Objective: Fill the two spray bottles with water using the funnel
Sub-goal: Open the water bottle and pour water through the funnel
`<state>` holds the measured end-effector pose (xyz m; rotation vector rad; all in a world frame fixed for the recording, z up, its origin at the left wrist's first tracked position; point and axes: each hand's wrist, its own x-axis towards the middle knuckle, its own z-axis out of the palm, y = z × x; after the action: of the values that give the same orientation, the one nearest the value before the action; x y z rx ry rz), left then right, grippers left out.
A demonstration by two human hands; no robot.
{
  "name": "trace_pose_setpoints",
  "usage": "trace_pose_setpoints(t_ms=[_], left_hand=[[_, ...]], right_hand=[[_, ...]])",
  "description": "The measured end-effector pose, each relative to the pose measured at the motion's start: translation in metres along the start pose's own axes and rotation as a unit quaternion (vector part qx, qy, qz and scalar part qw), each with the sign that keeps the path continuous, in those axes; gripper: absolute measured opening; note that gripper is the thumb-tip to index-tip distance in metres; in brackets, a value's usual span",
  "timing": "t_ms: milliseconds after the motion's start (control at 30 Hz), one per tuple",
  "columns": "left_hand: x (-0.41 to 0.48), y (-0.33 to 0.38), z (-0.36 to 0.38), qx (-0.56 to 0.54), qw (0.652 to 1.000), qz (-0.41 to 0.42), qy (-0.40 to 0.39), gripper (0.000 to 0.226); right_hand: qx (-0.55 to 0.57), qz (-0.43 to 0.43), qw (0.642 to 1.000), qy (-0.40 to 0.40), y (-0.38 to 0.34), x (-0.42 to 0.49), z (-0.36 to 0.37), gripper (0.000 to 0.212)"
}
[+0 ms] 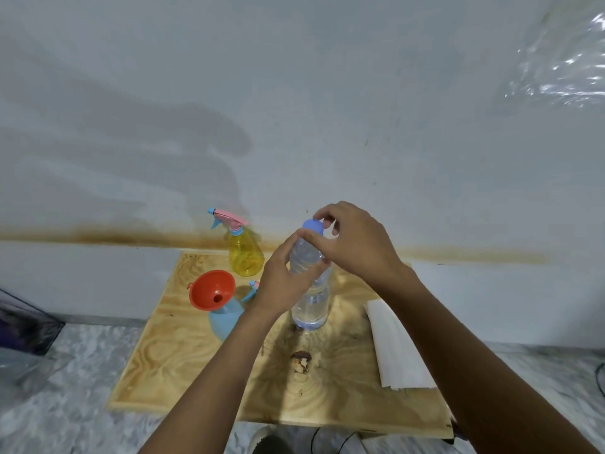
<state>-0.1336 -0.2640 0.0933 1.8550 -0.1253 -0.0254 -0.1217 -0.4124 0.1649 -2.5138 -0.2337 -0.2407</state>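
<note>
The clear water bottle (310,283) stands upright near the middle of the plywood board (183,348), its long axis vertical and its blue cap (313,226) pointing up and slightly away toward the wall. The left hand (284,283) is wrapped around the bottle's upper body, and the right hand (357,244) has its fingertips (327,221) closed on the cap, so the step in hand looks like working the cap (whether loosening or tightening cannot be told). To do it well, the left hand should grip firmly but not squeeze, since the thin wall would push water out once the seal breaks; keep the base planted on the board and turn only the cap. Just to the left, the orange funnel (212,290) sits in the neck of the blue spray bottle (224,317), tilted toward the camera, which suggests this bottle is the 1 to be filled first; its trigger head (253,285) appears to lie just behind, partly hidden. The yellow spray bottle (245,253) stands further back with its pink trigger on, nozzle pointing left. A folded white cloth (397,348) lies at the board's right edge.
</note>
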Motion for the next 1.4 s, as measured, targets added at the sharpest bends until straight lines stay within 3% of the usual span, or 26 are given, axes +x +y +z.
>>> trace_pose_setpoints(t_ms=[100,367,533,700,800,967,1067,1167,1400], left_hand=[[-0.001,0.001,-0.002,0.002,1.000,-0.010,-0.004,0.062],[0.001,0.004,-0.005,-0.006,1.000,-0.014,-0.012,0.044],[0.001,0.003,-0.002,-0.007,1.000,-0.024,-0.007,0.063],[-0.001,0.002,-0.002,-0.011,1.000,-0.016,-0.013,0.044],[0.000,0.003,-0.002,-0.020,0.999,-0.021,-0.016,0.043],[0.004,-0.001,0.000,-0.019,1.000,-0.015,-0.014,0.045],[0.004,-0.004,-0.001,-0.016,0.999,-0.027,-0.007,0.061],[0.004,-0.003,-0.002,-0.017,0.999,-0.027,-0.010,0.054],[0.004,-0.003,-0.005,-0.029,0.999,-0.018,-0.019,0.058]], right_hand=[[-0.025,-0.017,1.000,-0.003,-0.003,0.004,-0.001,0.041],[-0.070,-0.076,0.993,-0.053,-0.006,0.011,-0.003,0.042],[-0.041,-0.127,0.980,-0.148,0.004,0.019,-0.019,0.035],[-0.028,-0.062,0.992,-0.109,-0.001,0.022,-0.020,0.045],[-0.044,-0.047,0.993,-0.099,-0.003,0.023,-0.016,0.040],[-0.098,-0.108,0.981,-0.128,-0.006,0.029,-0.017,0.036],[-0.113,-0.161,0.963,-0.186,-0.002,0.035,-0.025,0.036],[-0.093,-0.204,0.943,-0.246,0.004,0.044,-0.036,0.036],[-0.092,-0.132,0.959,-0.232,0.008,0.048,-0.038,0.059]])
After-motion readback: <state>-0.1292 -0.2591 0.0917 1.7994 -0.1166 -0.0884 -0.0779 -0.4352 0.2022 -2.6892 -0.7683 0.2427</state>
